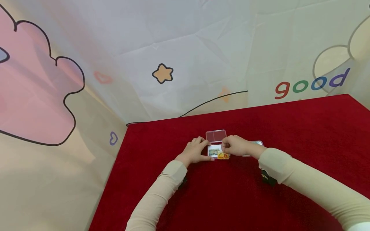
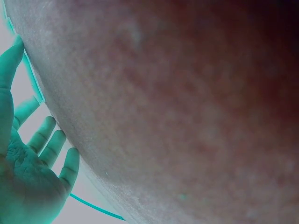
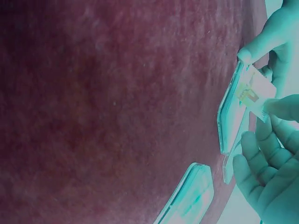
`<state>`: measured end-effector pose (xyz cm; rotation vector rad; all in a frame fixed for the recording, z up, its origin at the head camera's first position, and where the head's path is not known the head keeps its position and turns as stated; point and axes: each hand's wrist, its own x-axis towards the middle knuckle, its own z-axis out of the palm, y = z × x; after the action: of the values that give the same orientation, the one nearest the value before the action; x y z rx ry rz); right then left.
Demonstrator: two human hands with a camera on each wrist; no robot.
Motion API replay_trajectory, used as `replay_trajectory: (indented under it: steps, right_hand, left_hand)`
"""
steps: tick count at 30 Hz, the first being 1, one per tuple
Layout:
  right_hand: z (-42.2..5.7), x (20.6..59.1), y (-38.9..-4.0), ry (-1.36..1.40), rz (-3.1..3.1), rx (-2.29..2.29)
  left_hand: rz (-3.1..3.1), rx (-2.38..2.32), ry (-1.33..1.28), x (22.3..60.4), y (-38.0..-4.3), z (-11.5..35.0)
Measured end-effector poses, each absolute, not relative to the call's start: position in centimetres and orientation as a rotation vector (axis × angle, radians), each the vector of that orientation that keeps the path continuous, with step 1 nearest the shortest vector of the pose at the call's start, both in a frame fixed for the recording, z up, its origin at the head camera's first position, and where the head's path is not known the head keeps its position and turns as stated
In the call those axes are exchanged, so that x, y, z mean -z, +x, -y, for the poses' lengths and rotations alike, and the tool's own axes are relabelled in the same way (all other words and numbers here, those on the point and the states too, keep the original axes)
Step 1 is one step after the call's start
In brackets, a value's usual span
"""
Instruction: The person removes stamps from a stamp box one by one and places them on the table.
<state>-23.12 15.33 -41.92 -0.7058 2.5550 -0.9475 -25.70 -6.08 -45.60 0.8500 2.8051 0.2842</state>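
Observation:
A small clear plastic case [image 1: 207, 153] lies on the red cloth with its lid [image 1: 216, 136] folded back. Inside it is a white insert with a greenish picture [image 1: 213, 151]. My right hand [image 1: 235, 146] pinches a yellow-orange postage stamp [image 3: 254, 91] with toothed edges between thumb and forefinger, over the case's near right part. My left hand [image 1: 194, 152] spreads around the case's left side, its thumb touching the near edge and its fingers by the far edge. In the left wrist view its fingers [image 2: 41, 135] look fairly straight; the case is mostly out of that view.
A second clear case [image 3: 189, 198] lies to the right, partly behind my right wrist in the head view. Red cloth [image 1: 219, 199] covers the table. A printed fabric backdrop [image 1: 202, 64] stands behind its far edge. Dark wrist devices [image 1: 268, 178] show below the sleeves.

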Motion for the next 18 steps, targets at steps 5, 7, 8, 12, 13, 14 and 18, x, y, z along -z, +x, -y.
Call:
replay_trajectory:
  steps: [5,7,8,12,13,14,18]
  right_hand:
    - [-15.4,41.9,-22.8,-0.733,-2.517,0.947]
    - [-15.4,41.9,-22.7,-0.756,-2.509,0.944]
    - [-15.4,41.9,-22.6,-0.769,-2.503,0.943]
    - [-15.3,42.1,-22.4,-0.811,-2.478,0.947]
    - [-15.3,42.1,-22.3,-0.811,-2.469,0.953]
    - [-15.3,42.1,-22.2,-0.810,-2.460,0.958]
    - [-15.2,42.1,-22.0,-0.796,-2.438,0.960]
  left_hand:
    - [-2.801,-0.289,0.850,45.5,-25.7,6.1]
    - [-2.798,-0.293,0.848,45.4,-25.7,6.1]
    - [-2.799,-0.295,0.849,45.4,-25.7,6.1]
    - [-2.802,-0.295,0.849,45.5,-25.6,6.1]
    - [-2.804,-0.292,0.848,45.5,-25.7,6.1]
    - [-2.806,-0.291,0.848,45.5,-25.7,6.1]
    - [-2.810,-0.287,0.845,45.6,-25.7,6.1]
